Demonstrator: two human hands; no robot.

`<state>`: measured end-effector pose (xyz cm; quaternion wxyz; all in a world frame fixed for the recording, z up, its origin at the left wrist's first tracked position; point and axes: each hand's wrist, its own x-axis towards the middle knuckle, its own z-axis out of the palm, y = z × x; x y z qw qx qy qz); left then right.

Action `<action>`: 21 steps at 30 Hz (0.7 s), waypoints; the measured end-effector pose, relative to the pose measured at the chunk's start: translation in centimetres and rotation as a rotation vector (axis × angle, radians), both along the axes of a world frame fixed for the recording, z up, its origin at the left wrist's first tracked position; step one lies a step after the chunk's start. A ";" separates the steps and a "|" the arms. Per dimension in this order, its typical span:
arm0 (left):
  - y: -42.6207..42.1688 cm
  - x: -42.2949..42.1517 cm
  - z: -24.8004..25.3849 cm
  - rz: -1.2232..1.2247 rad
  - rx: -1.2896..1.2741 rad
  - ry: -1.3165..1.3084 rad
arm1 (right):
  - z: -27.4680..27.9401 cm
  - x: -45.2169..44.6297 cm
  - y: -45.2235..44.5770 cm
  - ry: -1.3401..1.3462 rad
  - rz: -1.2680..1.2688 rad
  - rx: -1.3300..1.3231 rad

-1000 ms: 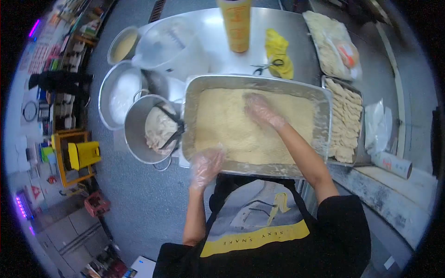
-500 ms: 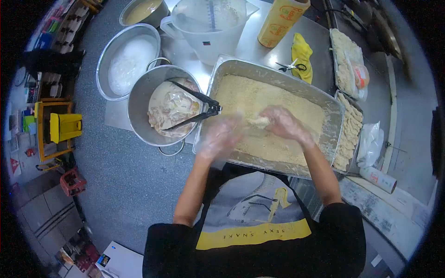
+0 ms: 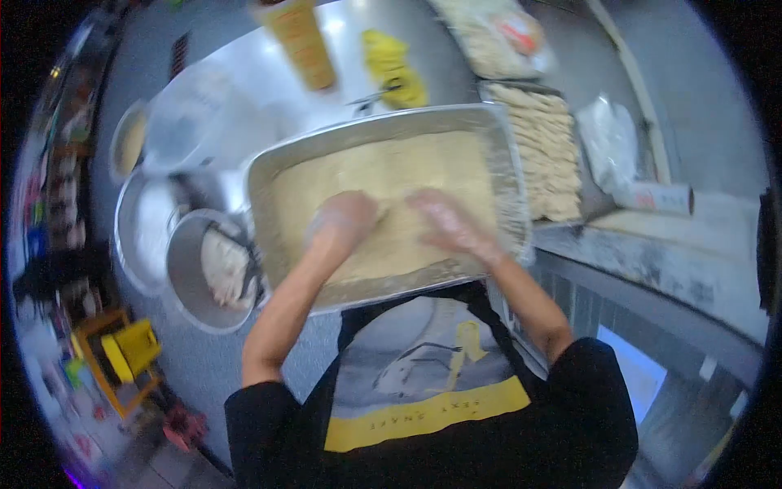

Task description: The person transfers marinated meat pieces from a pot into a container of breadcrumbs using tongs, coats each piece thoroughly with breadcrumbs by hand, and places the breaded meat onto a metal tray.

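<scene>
Pale powder [image 3: 419, 167] covers the bottom of a deep metal tray [image 3: 511, 155] on the worktop [image 3: 346, 37]. The left hand [image 3: 346, 218] is at the powder, fingers curled; blur hides whether they grip anything. Beside it, the right hand [image 3: 450, 224] has its fingers open. A metal pot [image 3: 186, 281] stands left; coated pieces [image 3: 542, 151] lie right.
</scene>
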<state>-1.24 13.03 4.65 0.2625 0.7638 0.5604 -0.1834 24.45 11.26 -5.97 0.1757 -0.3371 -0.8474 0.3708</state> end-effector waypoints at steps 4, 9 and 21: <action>1.0 4.2 4.0 -0.181 0.014 0.069 | 0.7 0.5 -1.4 0.220 -0.111 0.039; 2.6 11.5 9.4 -0.278 0.097 0.012 | 8.5 8.1 1.7 0.195 -0.152 -0.088; 9.5 37.4 -3.2 -0.343 -0.111 -0.403 | 10.9 33.1 2.5 -0.072 -0.683 -0.116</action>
